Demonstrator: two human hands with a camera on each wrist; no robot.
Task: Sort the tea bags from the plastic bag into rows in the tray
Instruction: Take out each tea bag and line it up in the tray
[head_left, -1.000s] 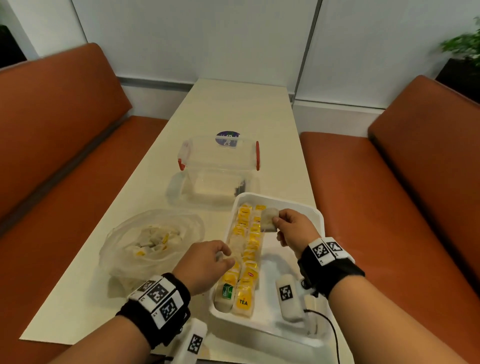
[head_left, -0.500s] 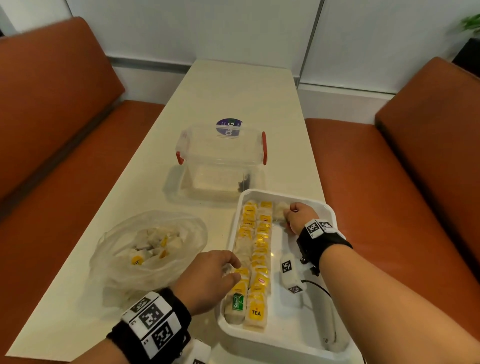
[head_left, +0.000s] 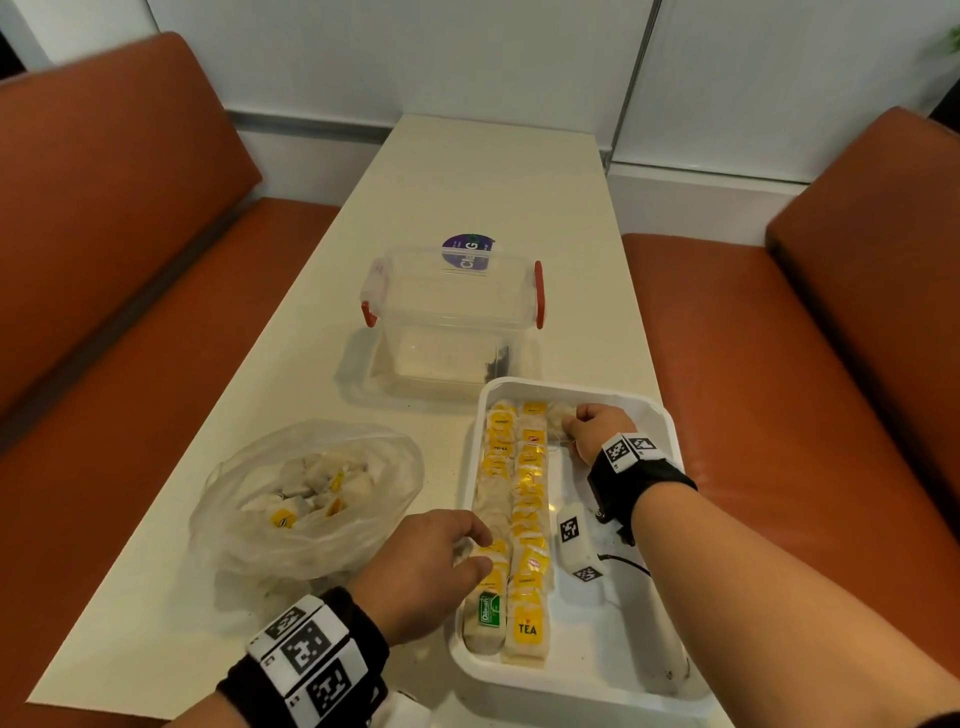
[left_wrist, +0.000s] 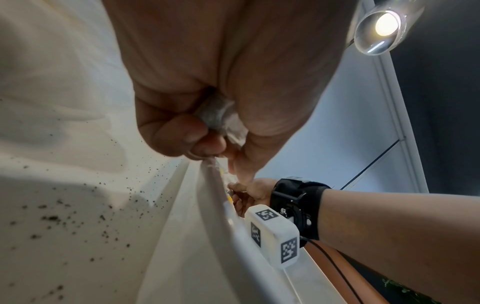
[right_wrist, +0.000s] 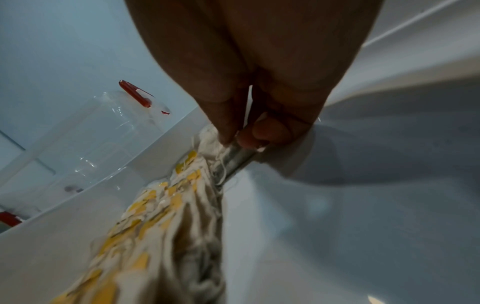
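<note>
One white tray (head_left: 655, 410) holds two rows of tea bags (head_left: 517, 514); beside the tray, one plastic bag (head_left: 311, 499) and one clear container (head_left: 452, 317).

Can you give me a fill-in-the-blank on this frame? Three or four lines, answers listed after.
1. The right hand sets a tea bag at the ___ end of the white tray.
2. The tray holds ___ full rows of tea bags.
3. The left hand grips a ___ beside the tray's left edge.
4. The clear box has ___ latches.

Answers: far; two; tea bag; red
</note>
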